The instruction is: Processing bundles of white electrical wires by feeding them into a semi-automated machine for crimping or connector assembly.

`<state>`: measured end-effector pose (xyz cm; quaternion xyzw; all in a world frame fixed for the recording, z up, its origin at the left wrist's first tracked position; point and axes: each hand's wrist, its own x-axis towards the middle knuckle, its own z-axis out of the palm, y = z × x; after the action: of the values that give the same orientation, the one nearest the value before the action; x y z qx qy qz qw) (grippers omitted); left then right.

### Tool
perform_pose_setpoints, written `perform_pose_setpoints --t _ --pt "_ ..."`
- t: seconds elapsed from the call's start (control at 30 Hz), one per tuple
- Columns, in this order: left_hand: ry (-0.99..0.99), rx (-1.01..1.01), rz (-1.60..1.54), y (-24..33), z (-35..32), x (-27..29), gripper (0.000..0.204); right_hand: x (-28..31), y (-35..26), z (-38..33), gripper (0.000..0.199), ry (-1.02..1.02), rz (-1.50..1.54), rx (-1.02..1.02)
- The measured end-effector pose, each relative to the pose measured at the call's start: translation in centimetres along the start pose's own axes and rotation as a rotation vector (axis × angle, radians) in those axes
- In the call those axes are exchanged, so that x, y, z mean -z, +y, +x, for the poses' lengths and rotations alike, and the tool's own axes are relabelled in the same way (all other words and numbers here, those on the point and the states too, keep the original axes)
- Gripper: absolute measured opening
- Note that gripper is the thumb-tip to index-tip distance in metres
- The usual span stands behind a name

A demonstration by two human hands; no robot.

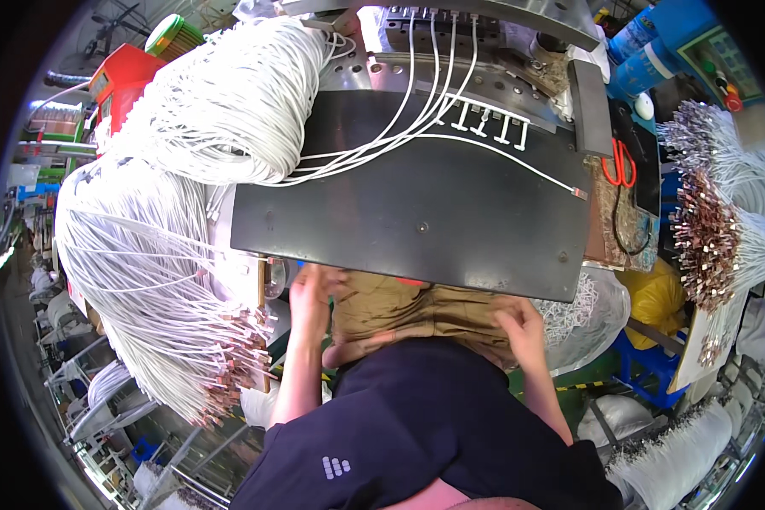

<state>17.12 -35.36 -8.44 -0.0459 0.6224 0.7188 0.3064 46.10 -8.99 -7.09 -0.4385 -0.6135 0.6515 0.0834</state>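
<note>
My left hand (317, 285) is at the near left edge of a dark work plate (357, 212), over my brown trousers. Its fingers stretch to the right, partly under the edge, and nothing shows in them. My right hand (520, 323) hangs by my right thigh, below the plate's edge, with fingers curled in and no object visible. On the plate, several white cables (348, 161) run from a metal mould (442, 30) to the left. One cable end with a small connector (579, 193) lies at the right. White moulded plastic pieces (484, 121) lie at the plate's back.
A large coil of white cable (221, 102) stands at the left, above a hanging bundle (144, 255) with copper-coloured ends. Red-handled scissors (620, 164) lie at the right. Below them sits a clear bag of white scraps (582, 319). More cable bundles (714, 221) hang at the far right.
</note>
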Motion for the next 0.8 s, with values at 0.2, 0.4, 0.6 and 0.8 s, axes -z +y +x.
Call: perform_pose_setpoints --t 0.2,0.4,0.6,0.8 --pt "0.178 0.001 0.245 -1.6 2.6 3.8 0.022 0.0 -2.2 2.1 0.025 0.0 -0.091 -0.032" --pt "-0.008 -0.064 0.172 -3.9 5.5 6.1 0.035 1.4 -4.3 2.2 0.029 -0.083 0.052 0.017" --pt "-0.11 -0.106 0.353 -5.4 9.1 10.8 0.047 1.6 -4.9 2.0 0.028 -0.08 -0.05 -0.04" --pt "-0.089 -0.053 0.304 -4.3 7.8 9.6 0.047 1.4 -4.0 2.4 0.027 -0.077 0.088 0.007"
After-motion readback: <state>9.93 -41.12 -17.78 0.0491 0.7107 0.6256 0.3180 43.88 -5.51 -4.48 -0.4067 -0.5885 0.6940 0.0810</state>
